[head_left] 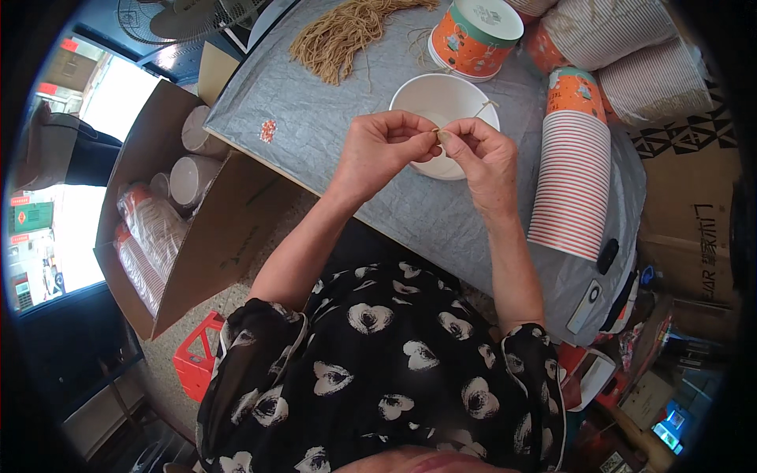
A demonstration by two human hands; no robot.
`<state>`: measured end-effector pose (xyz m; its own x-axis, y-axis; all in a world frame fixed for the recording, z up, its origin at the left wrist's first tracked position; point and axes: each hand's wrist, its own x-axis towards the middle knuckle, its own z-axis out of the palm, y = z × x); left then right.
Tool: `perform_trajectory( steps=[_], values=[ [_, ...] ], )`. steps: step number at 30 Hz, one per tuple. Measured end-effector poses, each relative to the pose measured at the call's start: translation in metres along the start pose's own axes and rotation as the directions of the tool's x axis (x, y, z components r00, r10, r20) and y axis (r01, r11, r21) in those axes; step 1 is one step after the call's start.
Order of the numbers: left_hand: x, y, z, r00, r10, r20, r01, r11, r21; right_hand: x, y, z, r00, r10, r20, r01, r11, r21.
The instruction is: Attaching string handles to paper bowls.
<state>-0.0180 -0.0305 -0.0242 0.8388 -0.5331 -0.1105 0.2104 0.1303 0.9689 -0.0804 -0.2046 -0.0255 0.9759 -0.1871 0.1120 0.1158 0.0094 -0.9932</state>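
Observation:
My left hand and my right hand meet above a white paper bucket, whose open mouth faces up. Both hands are closed in a pinch, fingertips almost touching, on a thin tan cord that shows only as a short piece between them. A bit of the same cord sits at the bucket's right rim. Fingers hide most of the cord and part of the bucket. Beyond it stands an orange and green paper bucket, bottom up. A loose bundle of tan cords lies at the far left of the table.
A long stack of nested paper buckets lies right of my right hand, with bagged stacks behind it. A phone rests by the table's right edge. Left of the table are an open cardboard box and a red stool.

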Motion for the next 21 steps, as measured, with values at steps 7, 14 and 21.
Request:
perform_trajectory(
  steps=[7,14,21],
  values=[
    [-0.0024,-0.0017,0.0,1.0,0.015,-0.008,-0.015,0.999,0.043,-0.0016,-0.0021,0.0006,0.999,0.045,0.0,-0.045,0.997,0.067],
    [-0.0006,-0.0049,-0.0021,1.0,0.015,0.013,-0.015,1.0,-0.015,-0.0009,-0.0016,-0.0036,0.995,0.098,-0.014,-0.098,0.995,-0.001],
    [0.0018,-0.0052,-0.0024,0.999,0.004,0.04,-0.003,1.0,-0.016,0.0023,-0.0046,-0.0067,0.978,0.196,0.067,-0.201,0.978,0.062]
  ],
)
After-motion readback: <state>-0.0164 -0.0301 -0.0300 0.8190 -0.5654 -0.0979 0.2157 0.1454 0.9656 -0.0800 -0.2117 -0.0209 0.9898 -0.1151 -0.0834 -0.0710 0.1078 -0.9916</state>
